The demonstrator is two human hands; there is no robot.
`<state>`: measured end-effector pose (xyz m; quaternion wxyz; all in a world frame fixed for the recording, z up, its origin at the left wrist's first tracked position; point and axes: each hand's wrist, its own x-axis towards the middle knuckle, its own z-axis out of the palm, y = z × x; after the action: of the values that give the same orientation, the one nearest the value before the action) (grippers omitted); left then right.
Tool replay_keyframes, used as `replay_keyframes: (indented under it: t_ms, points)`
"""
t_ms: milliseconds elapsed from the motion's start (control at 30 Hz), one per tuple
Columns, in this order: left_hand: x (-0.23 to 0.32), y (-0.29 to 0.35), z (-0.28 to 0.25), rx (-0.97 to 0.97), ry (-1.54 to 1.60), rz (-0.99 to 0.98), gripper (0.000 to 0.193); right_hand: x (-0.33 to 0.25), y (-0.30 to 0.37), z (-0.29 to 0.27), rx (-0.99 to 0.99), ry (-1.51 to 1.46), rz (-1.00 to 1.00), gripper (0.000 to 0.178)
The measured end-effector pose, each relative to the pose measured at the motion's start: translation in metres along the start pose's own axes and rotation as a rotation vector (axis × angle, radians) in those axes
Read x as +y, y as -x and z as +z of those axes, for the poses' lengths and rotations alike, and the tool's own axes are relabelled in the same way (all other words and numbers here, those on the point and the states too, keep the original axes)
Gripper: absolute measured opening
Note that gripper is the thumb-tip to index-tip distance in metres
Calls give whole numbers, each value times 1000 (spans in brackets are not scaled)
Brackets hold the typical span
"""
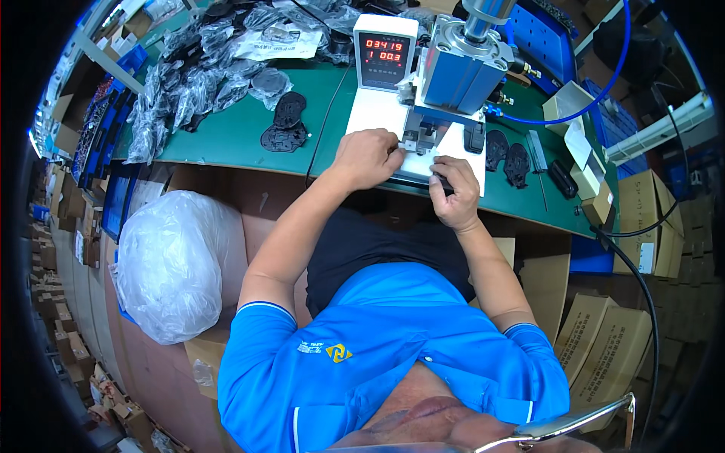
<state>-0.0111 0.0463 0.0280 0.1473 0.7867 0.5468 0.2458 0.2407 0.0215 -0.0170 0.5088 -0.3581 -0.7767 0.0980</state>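
Observation:
A blue pneumatic press (462, 79) with a metal cylinder stands on a white base plate (366, 113) at the table's front edge. Under it sits a small metal fixture (420, 140). My left hand (370, 157) rests at the fixture's left side, its fingers curled and the fingertips close to the metal; what they hold, if anything, is hidden. To the right of the fixture, my right hand (455, 192) is bent over the plate's front edge, fingers and thumb closing around something dark that I cannot make out. A black block (474, 137) is at the press's right side.
A counter box (385, 53) with red digits stands left of the press. Black molded parts (285, 124) lie on the green table (234, 140), more (516, 164) at right. Plastic-wrapped parts (189, 83) heap at back left. A blue hose (559, 119) curves right. A white bag (174, 264) stands left.

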Motion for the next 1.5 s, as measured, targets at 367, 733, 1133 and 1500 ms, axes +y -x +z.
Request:
replay_keyframes:
  t_ms: [367, 733, 1133, 1500]
  points:
    - [3, -4, -14, 37, -58, 7, 36, 0, 0, 1, 11, 16, -13, 20]
    - [3, 0, -3, 0, -84, 5, 36, -2, -1, 0, 10, 1, -9, 21]
    - [1, 2, 9, -3, 116, -221, 37, 0, 0, 2, 0, 3, -14, 21]
    - [-27, -6, 13, 128, 502, -118, 43, -1, -1, 4, -11, 23, 5, 21]
